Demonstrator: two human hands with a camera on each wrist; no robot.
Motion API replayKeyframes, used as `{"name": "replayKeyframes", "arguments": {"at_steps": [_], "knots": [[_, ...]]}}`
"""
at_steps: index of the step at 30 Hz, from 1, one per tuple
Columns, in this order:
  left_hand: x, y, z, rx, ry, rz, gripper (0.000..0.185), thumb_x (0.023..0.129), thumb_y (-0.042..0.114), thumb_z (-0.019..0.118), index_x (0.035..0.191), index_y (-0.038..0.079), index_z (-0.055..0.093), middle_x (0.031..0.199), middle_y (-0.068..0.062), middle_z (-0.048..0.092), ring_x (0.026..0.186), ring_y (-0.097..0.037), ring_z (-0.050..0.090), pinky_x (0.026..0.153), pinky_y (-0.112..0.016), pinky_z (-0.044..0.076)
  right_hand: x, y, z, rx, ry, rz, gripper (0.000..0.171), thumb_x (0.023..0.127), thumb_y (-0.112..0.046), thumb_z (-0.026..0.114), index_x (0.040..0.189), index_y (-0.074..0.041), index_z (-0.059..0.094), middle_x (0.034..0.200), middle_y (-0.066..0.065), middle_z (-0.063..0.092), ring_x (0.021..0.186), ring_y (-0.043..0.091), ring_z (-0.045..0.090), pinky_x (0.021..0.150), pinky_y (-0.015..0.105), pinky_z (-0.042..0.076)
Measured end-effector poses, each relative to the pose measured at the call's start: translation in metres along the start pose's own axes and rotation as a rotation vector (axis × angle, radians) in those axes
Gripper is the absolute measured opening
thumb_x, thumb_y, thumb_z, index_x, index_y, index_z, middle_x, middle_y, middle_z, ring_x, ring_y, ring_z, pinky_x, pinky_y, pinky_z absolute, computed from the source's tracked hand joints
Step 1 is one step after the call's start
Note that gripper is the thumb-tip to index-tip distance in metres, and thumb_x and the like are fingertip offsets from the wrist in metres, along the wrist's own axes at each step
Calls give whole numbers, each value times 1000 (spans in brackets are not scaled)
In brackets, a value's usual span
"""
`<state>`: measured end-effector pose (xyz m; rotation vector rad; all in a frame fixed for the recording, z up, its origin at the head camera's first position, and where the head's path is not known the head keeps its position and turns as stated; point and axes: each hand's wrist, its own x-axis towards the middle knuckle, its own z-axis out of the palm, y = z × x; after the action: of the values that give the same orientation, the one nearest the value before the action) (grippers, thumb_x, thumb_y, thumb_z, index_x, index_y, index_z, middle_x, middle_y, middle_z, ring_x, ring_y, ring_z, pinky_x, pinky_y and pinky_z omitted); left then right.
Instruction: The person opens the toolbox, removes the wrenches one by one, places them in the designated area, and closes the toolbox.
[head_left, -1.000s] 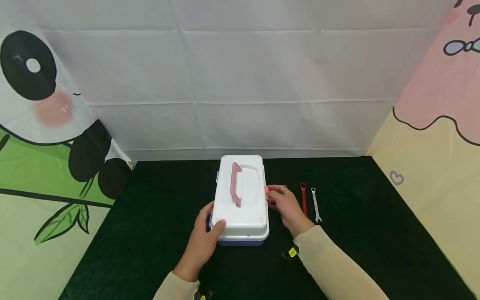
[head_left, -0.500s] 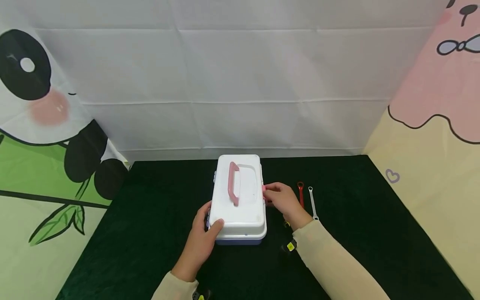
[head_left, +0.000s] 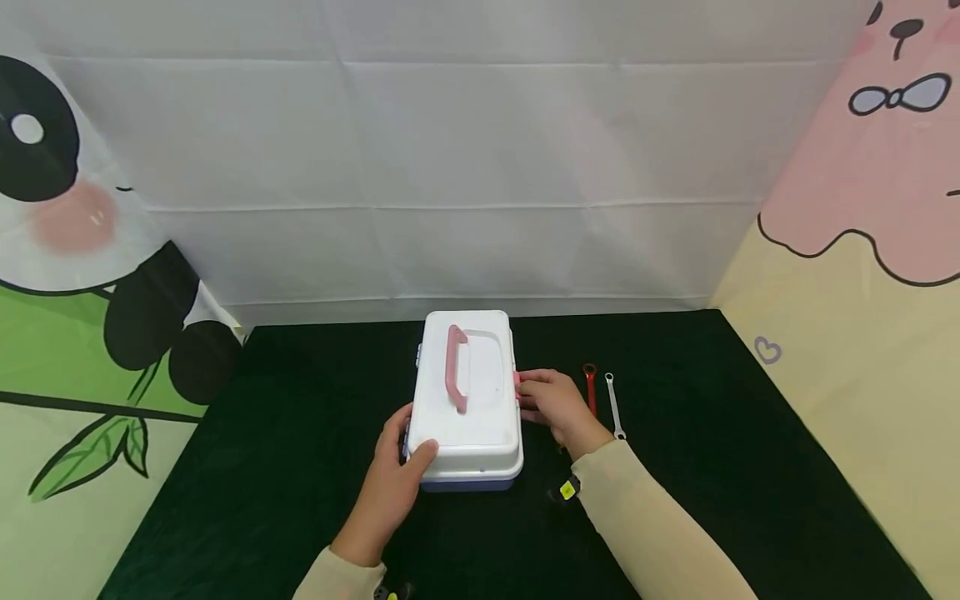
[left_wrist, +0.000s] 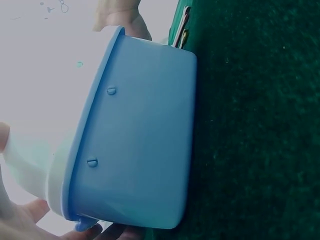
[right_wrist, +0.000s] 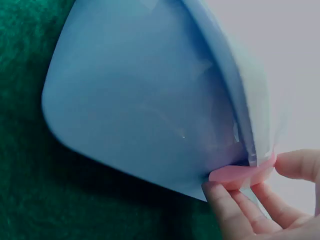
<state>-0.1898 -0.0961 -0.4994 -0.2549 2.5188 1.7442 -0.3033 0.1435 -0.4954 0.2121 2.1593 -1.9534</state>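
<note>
A box with a white lid and a blue base stands on the dark green cloth, lid down on the base. A pink handle lies on top of the lid. My left hand grips the near left corner, thumb over the lid and fingers along the side. On the right side, my right hand pinches a pink latch, with the thumb at its upper end and fingertips at its lower end in the right wrist view.
To the right of the box lie a red wrench and a silver wrench, the red one partly hidden by my right hand. A white cloth wall rises behind the table, with printed cloths on both sides.
The whole scene shifts slightly left in the head view. Both hands keep their places on the box, the right one still at the latch; the lid stays down.
</note>
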Motion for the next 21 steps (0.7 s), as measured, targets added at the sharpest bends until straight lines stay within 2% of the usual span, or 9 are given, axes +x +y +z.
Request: {"name": "replayKeyframes", "arguments": {"at_steps": [8, 21], "knots": [[2, -4, 0, 2, -9, 8, 73, 100, 45, 62, 160, 28, 24, 167, -12, 19, 145, -39, 29, 116, -67, 22, 2, 12, 3, 18, 34, 14, 31, 101, -18, 66, 130, -8, 68, 121, 12, 67, 102, 24, 69, 85, 36, 60], [6, -6, 1, 8, -8, 9, 73, 100, 45, 62, 160, 29, 24, 167, -13, 18, 145, -39, 29, 115, -68, 23, 5, 14, 2, 39, 14, 11, 33, 101, -20, 66, 132, -8, 67, 125, 11, 67, 106, 25, 68, 91, 39, 59]]}}
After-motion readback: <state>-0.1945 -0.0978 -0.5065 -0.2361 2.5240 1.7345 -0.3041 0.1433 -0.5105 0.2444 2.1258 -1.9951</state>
